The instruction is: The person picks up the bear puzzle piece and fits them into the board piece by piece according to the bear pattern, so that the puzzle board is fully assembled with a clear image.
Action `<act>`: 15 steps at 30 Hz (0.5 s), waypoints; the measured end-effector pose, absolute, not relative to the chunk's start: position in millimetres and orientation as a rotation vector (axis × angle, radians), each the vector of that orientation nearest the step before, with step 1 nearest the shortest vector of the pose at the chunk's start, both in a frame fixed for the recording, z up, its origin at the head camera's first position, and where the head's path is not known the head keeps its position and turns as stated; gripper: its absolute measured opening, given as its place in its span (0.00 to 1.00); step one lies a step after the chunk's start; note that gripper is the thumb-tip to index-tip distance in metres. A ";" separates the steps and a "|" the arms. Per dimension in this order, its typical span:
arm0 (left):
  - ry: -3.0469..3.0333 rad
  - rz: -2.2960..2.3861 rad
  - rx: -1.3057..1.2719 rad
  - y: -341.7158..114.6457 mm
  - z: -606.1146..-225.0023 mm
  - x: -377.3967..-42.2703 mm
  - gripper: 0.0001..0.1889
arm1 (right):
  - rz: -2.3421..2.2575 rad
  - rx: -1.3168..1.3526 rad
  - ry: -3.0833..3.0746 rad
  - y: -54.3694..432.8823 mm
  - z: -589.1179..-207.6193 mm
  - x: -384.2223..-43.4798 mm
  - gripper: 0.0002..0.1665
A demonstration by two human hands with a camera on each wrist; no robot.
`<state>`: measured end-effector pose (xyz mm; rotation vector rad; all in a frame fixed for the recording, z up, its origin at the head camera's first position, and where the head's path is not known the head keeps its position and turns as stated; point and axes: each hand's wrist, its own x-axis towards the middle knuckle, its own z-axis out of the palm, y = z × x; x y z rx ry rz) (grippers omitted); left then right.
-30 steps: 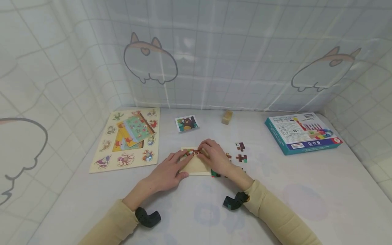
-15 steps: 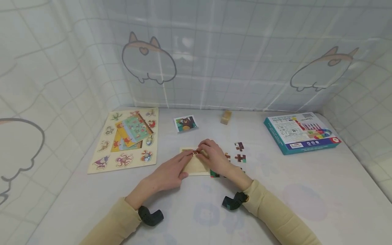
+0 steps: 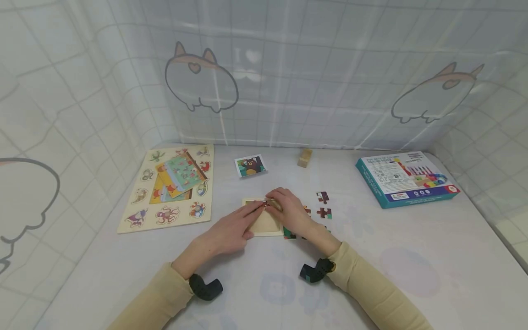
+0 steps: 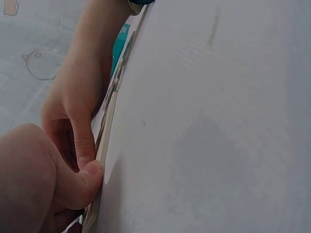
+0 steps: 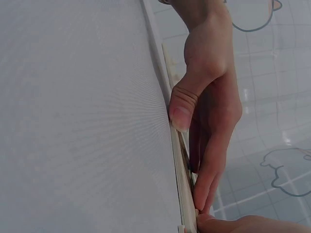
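A: Which step is this?

B: Reads as seating one puzzle piece (image 3: 266, 204) at the far edge of the shallow tray (image 3: 264, 225). Most of the tray floor is bare, so judging early days.

A: Grips?

B: Right hand (image 3: 290, 213): narrow, thumb and index appear to pinch that piece. Left hand (image 3: 231, 230): not gripping, fingers straight along the far edge, tips up against the piece, thumb at the near-left rim.

A: Other pieces?

B: Loose pieces (image 3: 324, 212) on the worktop (image 3: 354, 279), right of the tray, some partly behind the right hand. Bear card (image 3: 250, 166) lies beyond the tray.

A: Next move needs?

B: My read: line it up, press flat, left fingers steadying, then let go. Risk: it rides up on a neighbour. Can't see under the left fingers.

A: Diff vs a second ago?

B: Left fingers are further right, covering most of the red-green strip visible then. Right hand about the same spot. Loose pieces unchanged.
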<state>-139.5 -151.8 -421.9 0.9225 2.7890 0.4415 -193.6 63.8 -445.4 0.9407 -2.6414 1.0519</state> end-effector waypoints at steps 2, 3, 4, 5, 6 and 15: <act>2.767 0.478 0.901 -152.1 -421.4 -139.5 0.35 | 1.060 0.939 -2.642 64.0 -444.9 -193.7 0.16; 2.760 0.496 0.894 -152.3 -421.3 -139.6 0.35 | 1.062 0.938 -2.644 64.0 -444.7 -193.7 0.16; 2.754 0.506 0.893 -152.5 -421.3 -139.8 0.35 | 1.064 0.936 -2.647 64.0 -444.4 -193.6 0.16; 2.752 0.516 0.895 -152.7 -421.4 -139.9 0.35 | 1.065 0.933 -2.648 63.9 -444.3 -193.5 0.16; 2.751 0.526 0.898 -152.8 -421.4 -140.0 0.36 | 1.066 0.930 -2.652 63.9 -444.2 -193.4 0.16; 2.760 0.501 0.940 -153.7 -423.4 -140.7 0.36 | 1.070 0.913 -2.666 64.1 -443.9 -193.1 0.17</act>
